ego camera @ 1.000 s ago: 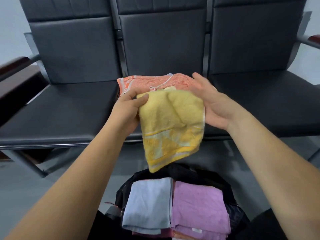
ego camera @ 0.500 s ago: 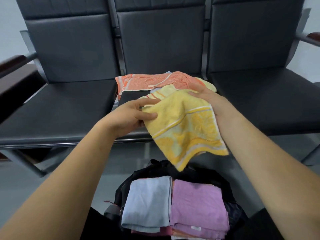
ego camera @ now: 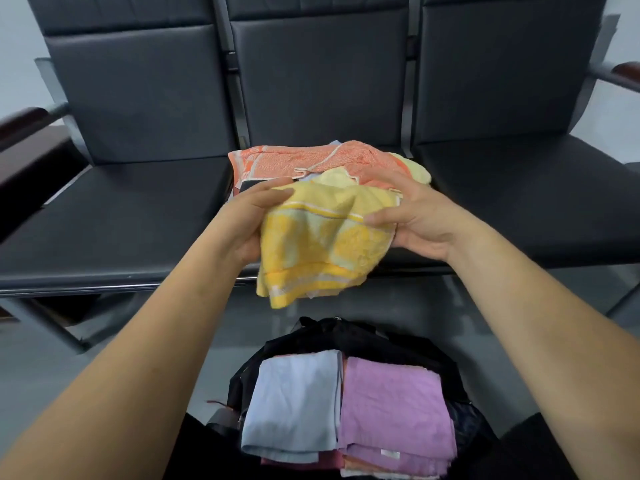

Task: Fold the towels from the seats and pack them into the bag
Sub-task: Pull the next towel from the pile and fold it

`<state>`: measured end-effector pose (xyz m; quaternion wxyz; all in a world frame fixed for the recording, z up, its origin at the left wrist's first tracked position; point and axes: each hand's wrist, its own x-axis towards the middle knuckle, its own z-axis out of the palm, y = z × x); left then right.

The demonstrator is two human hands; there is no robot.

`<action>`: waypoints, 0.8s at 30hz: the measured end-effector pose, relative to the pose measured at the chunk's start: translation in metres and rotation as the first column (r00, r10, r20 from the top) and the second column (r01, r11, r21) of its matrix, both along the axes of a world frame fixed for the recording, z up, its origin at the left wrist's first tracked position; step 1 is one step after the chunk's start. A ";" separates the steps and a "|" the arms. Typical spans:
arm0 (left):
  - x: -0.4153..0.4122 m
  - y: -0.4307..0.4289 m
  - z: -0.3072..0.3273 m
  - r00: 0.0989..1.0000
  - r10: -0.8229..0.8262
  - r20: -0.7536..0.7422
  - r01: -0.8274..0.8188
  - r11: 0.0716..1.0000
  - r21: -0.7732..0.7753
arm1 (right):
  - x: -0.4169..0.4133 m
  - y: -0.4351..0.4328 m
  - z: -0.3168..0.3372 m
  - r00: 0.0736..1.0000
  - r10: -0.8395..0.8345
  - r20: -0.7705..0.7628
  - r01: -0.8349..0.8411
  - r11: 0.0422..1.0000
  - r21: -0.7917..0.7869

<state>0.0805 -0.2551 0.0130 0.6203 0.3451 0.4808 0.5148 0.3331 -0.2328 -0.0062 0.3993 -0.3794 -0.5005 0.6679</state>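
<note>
A yellow patterned towel (ego camera: 322, 244), partly folded, hangs between both hands above the front edge of the middle seat. My left hand (ego camera: 242, 223) grips its left side and my right hand (ego camera: 412, 220) pinches its right side, thumb on top. Behind it an orange towel (ego camera: 304, 161) and a pale yellow towel (ego camera: 415, 169) lie on the middle seat (ego camera: 408, 258). Below, an open black bag (ego camera: 346, 336) on the floor holds folded towels, a light blue one (ego camera: 294, 407) beside a purple one (ego camera: 391, 407), with others under them.
Three dark padded seats stand in a row with backrests. The left seat (ego camera: 114, 216) and right seat (ego camera: 536, 202) are bare. Armrests (ego camera: 24, 123) stick out at both ends. A metal frame rail (ego camera: 69, 289) runs under the seats over grey floor.
The yellow towel went from hanging long to being doubled over. Both hands came lower and nearer each other, and the towel's lower end lifted and bunched.
</note>
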 end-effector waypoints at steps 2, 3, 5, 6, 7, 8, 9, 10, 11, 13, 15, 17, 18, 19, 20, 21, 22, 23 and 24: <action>-0.005 0.001 0.000 0.998 0.020 -0.052 -0.018 0.999 0.036 | -0.003 0.000 -0.002 0.996 -0.081 0.030 0.080 0.996 0.031; -0.008 0.001 0.000 0.997 -0.011 -0.071 0.016 0.997 0.074 | -0.002 0.002 -0.002 0.992 -0.124 0.014 0.123 0.991 0.045; -0.014 -0.002 0.000 0.980 -0.159 -0.124 0.174 0.977 0.121 | 0.001 0.002 0.002 0.980 -0.196 -0.034 0.197 0.979 0.052; -0.015 -0.004 -0.002 0.951 -0.238 -0.196 0.262 0.959 0.108 | 0.004 0.002 0.003 0.976 -0.215 -0.041 0.217 0.975 0.047; -0.016 -0.005 -0.004 0.914 -0.296 -0.278 0.329 0.941 0.078 | 0.006 0.001 0.004 0.975 -0.222 -0.023 0.223 0.974 0.043; -0.016 -0.005 -0.006 0.883 -0.319 -0.344 0.358 0.932 0.053 | 0.008 0.002 0.003 0.975 -0.221 0.013 0.220 0.975 0.041; -0.014 -0.006 -0.007 0.870 -0.305 -0.388 0.349 0.936 0.047 | 0.010 0.002 0.001 0.974 -0.221 0.050 0.219 0.975 0.046; -0.013 -0.006 -0.008 0.868 -0.262 -0.422 0.314 0.948 0.058 | 0.012 0.003 -0.002 0.973 -0.218 0.077 0.213 0.975 0.064; -0.012 -0.005 -0.009 0.867 -0.207 -0.453 0.271 0.959 0.081 | 0.014 0.003 -0.004 0.969 -0.226 0.101 0.217 0.971 0.097; -0.010 -0.003 -0.011 0.848 -0.098 -0.521 0.195 0.972 0.134 | 0.016 0.002 -0.008 0.942 -0.291 0.168 0.258 0.946 0.197; -0.008 -0.002 -0.013 0.780 -0.013 -0.625 0.159 0.971 0.178 | 0.018 -0.002 -0.009 0.903 -0.367 0.224 0.299 0.910 0.288; -0.005 -0.003 -0.014 0.679 0.052 -0.733 0.180 0.955 0.235 | 0.021 -0.006 -0.011 0.908 -0.356 0.223 0.275 0.905 0.323; -0.004 -0.004 -0.013 0.646 0.059 -0.761 0.208 0.945 0.250 | 0.024 -0.008 -0.012 0.923 -0.320 0.215 0.243 0.915 0.322; -0.002 -0.006 -0.012 0.632 0.041 -0.774 0.243 0.938 0.248 | 0.026 -0.012 -0.011 0.939 -0.272 0.209 0.199 0.928 0.316; 0.000 -0.007 -0.012 0.619 0.007 -0.786 0.280 0.932 0.229 | 0.028 -0.017 -0.010 0.946 -0.238 0.221 0.160 0.934 0.320; 0.002 -0.008 -0.013 0.589 -0.023 -0.808 0.318 0.925 0.206 | 0.030 -0.022 -0.009 0.931 -0.243 0.274 0.138 0.926 0.351; 0.004 -0.009 -0.014 0.534 -0.031 -0.845 0.352 0.917 0.189 | 0.032 -0.027 -0.009 0.891 -0.277 0.360 0.120 0.908 0.401; 0.008 -0.010 -0.016 0.472 -0.019 -0.882 0.375 0.909 0.181 | 0.034 -0.031 -0.009 0.828 -0.329 0.454 0.115 0.892 0.437; 0.012 -0.011 -0.018 0.421 0.008 -0.907 0.385 0.904 0.187 | 0.036 -0.034 -0.011 0.760 -0.382 0.526 0.126 0.880 0.459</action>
